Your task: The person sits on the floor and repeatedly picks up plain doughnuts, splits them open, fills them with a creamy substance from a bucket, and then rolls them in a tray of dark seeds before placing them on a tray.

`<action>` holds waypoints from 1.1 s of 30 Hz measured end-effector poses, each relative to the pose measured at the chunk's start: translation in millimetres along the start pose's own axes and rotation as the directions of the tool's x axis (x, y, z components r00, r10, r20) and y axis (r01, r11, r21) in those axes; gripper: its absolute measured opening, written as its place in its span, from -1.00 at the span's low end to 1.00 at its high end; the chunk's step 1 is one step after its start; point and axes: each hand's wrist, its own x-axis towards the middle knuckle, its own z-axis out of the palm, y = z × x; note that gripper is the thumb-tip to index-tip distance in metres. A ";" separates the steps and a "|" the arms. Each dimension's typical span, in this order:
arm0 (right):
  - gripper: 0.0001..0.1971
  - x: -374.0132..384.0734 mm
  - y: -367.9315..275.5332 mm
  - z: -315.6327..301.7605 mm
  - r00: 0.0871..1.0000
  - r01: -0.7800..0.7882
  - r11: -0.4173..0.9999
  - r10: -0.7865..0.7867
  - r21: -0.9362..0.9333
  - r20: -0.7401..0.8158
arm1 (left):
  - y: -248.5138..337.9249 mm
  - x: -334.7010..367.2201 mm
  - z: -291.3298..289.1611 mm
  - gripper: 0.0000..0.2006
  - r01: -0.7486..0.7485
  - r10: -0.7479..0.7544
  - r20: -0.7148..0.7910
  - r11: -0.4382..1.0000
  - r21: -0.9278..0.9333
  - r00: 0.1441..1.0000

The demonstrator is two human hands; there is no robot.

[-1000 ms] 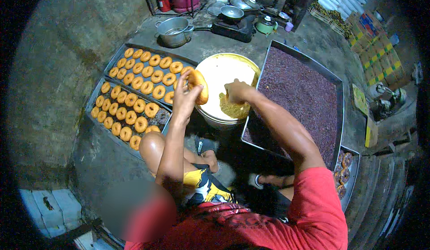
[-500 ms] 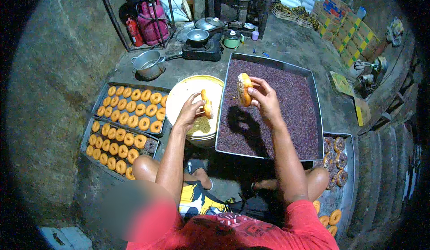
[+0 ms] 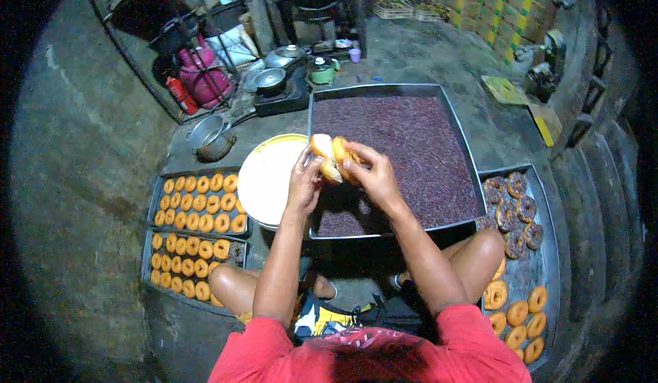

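Note:
Held between the fingers of my left hand (image 3: 301, 185) is a golden ring doughnut (image 3: 321, 148) with white cream on its face. My right hand (image 3: 375, 179) grips another doughnut (image 3: 340, 151), and the two meet, touching, over the left part of a big square metal tray. Dark brown sprinkles (image 3: 404, 157) fill that tray (image 3: 460, 128). Close to my left hand stands a round tub (image 3: 269, 185) with a bright white top and a yellow rim. Fingers partly hide both doughnuts, so how their faces touch is hard to tell.
Two trays of plain doughnuts (image 3: 203, 203) (image 3: 181, 266) lie at the left. On the right, a long tray (image 3: 548, 259) holds sprinkle-coated doughnuts (image 3: 507, 215) and plain ones (image 3: 517, 313). Beyond are a pot (image 3: 209, 136), a stove (image 3: 284, 98), a pink gas cylinder (image 3: 205, 85) and cartons (image 3: 507, 16).
My hands have come together, bringing the two doughnuts from apart into contact. The right hand moved left and the view has shifted. Both hands keep their hold.

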 end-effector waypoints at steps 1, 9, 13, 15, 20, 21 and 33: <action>-0.56 6.8 2.2 -1.5 0.991 -0.116 0.975 0.127 0.189 -0.047 | -5.9 -2.0 12.7 -0.45 -0.142 0.122 0.092 0.957 0.252 0.988; -0.84 6.1 65.4 -39.8 0.983 0.166 0.526 -0.152 -0.834 0.100 | -27.0 -7.4 24.8 -0.51 -0.494 0.114 0.493 -0.025 0.869 0.863; -0.88 8.4 73.9 -35.9 0.963 0.261 0.478 -0.193 -0.839 0.190 | -52.7 -3.7 5.9 -0.72 -0.574 0.067 0.651 -0.410 0.709 0.756; -0.88 23.6 79.5 -60.3 0.979 0.200 0.517 -0.073 -0.832 0.189 | -49.2 2.3 30.9 -0.79 -0.617 0.084 0.690 -0.380 0.689 0.719; -0.77 46.2 46.0 -135.0 0.988 -0.101 0.836 0.148 -0.540 0.044 | -45.5 7.0 21.3 -0.79 -0.569 -0.125 0.556 -0.189 0.800 0.822; -0.75 42.6 26.6 -146.2 0.997 0.034 0.865 0.007 -0.500 0.080 | -35.3 7.2 0.4 -0.78 -0.578 -0.090 0.576 -0.247 0.777 0.813; -0.80 -368.0 30.4 -461.8 0.337 -0.699 0.603 0.751 0.383 -0.567 | -3.5 57.5 38.8 -0.63 -0.207 0.015 0.233 0.517 0.830 0.972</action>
